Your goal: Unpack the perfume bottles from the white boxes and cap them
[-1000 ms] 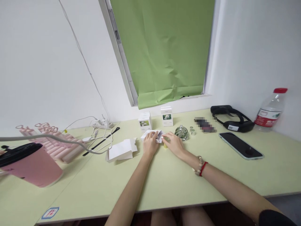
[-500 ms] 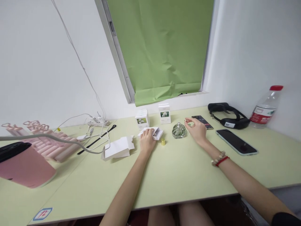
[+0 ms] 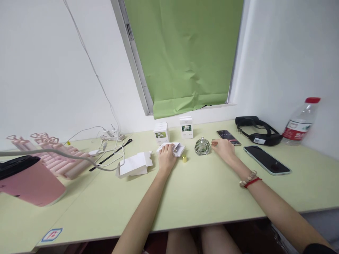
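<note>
White box [image 3: 179, 150] partly hidden under L hand [image 3: 166, 157]; R hand [image 3: 222, 149] contents unclear.

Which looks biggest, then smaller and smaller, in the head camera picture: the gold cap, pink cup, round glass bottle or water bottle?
Pink cup
Water bottle
Round glass bottle
Gold cap

On the table [image 3: 206, 190], a glass bottle [image 3: 202, 146] is placed between a small cap [image 3: 184, 158] and two phones [image 3: 267, 160]. A flap box [image 3: 179, 150] is set left of the cap, before two upright boxes [image 3: 186, 128]. Farther left, an open carton [image 3: 135, 164] is laid. The headset [image 3: 258, 132] is flanked on its right by a water bottle [image 3: 299, 123].
</note>
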A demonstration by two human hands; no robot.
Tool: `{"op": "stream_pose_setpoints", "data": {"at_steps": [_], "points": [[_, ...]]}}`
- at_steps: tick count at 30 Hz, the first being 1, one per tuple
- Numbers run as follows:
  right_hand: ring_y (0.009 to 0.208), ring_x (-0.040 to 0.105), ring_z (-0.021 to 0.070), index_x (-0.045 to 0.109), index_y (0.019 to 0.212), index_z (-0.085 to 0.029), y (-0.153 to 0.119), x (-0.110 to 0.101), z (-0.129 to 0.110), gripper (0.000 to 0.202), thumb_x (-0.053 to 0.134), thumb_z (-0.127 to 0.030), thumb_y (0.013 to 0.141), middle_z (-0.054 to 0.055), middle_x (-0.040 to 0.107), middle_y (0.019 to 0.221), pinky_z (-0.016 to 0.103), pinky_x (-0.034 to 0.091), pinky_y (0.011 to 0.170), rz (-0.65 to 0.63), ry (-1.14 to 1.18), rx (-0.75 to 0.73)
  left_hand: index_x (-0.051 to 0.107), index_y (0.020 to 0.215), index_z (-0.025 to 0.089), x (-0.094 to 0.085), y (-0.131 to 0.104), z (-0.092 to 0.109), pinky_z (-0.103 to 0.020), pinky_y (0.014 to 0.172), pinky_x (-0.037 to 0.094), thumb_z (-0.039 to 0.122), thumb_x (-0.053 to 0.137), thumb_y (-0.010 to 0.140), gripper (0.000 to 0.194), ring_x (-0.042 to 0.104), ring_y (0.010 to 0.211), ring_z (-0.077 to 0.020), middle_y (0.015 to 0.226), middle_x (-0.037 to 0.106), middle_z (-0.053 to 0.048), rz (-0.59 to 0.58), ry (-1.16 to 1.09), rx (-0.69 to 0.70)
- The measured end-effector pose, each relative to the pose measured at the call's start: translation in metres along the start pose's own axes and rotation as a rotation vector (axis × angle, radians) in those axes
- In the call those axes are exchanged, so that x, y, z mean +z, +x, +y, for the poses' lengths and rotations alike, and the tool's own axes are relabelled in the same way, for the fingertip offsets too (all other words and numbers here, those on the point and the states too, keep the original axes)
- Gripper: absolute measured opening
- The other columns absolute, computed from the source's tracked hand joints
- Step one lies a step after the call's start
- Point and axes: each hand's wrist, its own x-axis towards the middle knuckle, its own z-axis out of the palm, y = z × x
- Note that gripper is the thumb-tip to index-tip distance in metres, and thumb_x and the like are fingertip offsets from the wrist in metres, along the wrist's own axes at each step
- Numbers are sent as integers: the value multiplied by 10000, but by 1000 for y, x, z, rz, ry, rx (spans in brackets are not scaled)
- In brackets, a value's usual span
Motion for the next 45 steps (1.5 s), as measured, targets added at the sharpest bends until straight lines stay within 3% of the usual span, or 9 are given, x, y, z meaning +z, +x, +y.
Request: {"op": "stream_pose_setpoints", "data": {"at_steps": [8, 15, 22, 26, 32, 34, 37, 41, 45], "points": [[842, 637, 231, 708, 835, -223, -1, 1, 2, 214, 542, -138, 728, 108, 691, 883, 275, 422, 626, -187, -199, -31, 524, 1052, 227, 4, 1, -1, -336, 804, 386, 209, 516, 760, 293, 527, 972, -233, 1043, 603, -58, 18, 9, 10], [868, 628, 228, 693, 840, -206, -2, 4, 3, 210, 528, -149, 722, 103, 681, 897, 276, 422, 643, -197, -170, -47, 522, 1048, 227, 2, 0, 0, -339, 807, 383, 218, 507, 771, 278, 527, 979, -231, 1046, 600, -60, 21, -2, 10], [818, 632, 196, 701, 772, -238, -3, 6, 2, 154, 585, -192, 682, 44, 693, 775, 236, 394, 584, -179, -36, -38, 523, 1040, 227, -1, 0, 2, -339, 807, 381, 202, 502, 768, 275, 527, 980, -229, 1042, 598, -63, 4, -3, 1], [825, 627, 190, 692, 876, -241, -2, 6, 3, 234, 558, -172, 697, 26, 702, 824, 235, 381, 581, -106, 6, -12, 519, 1046, 228, -1, 0, 2, -332, 815, 382, 218, 496, 777, 270, 522, 998, -222, 1052, 596, -59, -4, -1, -5], [631, 590, 113, 631, 926, -220, -8, 0, -8, 216, 453, -211, 804, 15, 653, 981, 230, 372, 565, 338, 255, -148, 520, 1041, 229, 1, 0, 1, -333, 812, 382, 205, 514, 758, 283, 523, 994, -222, 1051, 599, -49, 6, 7, 5], [570, 562, 88, 622, 882, -192, -17, 0, -19, 198, 437, -221, 818, 29, 637, 978, 220, 386, 566, 371, 360, -270, 522, 1040, 230, 2, 0, 1, -333, 806, 382, 205, 514, 759, 281, 525, 987, -224, 1046, 601, -50, 10, 11, 8], [513, 532, 63, 618, 909, -190, -35, 3, -38, 198, 450, -230, 814, 35, 618, 1013, 210, 414, 574, 151, 443, -539, 524, 1037, 231, 3, 0, 0, -333, 801, 382, 219, 514, 769, 269, 528, 980, -226, 1041, 601, -52, 19, 18, 14], [493, 511, 45, 507, 1205, -288, -54, 11, -56, 427, 518, -256, 779, 32, 472, 1296, 242, 449, 633, -208, 370, -795, 523, 1044, 221, 4, 0, 0, -335, 783, 386, 252, 491, 800, 248, 535, 958, -225, 1026, 602, -58, 24, 32, 22], [647, 568, 96, 457, 1265, -300, -57, 16, -58, 465, 498, -275, 803, 22, 479, 1298, 261, 444, 693, -252, 324, -830, 524, 1044, 213, 4, -1, -1, -337, 784, 383, 247, 482, 805, 245, 532, 957, -226, 1012, 605, -56, 35, 37, 43]]}}
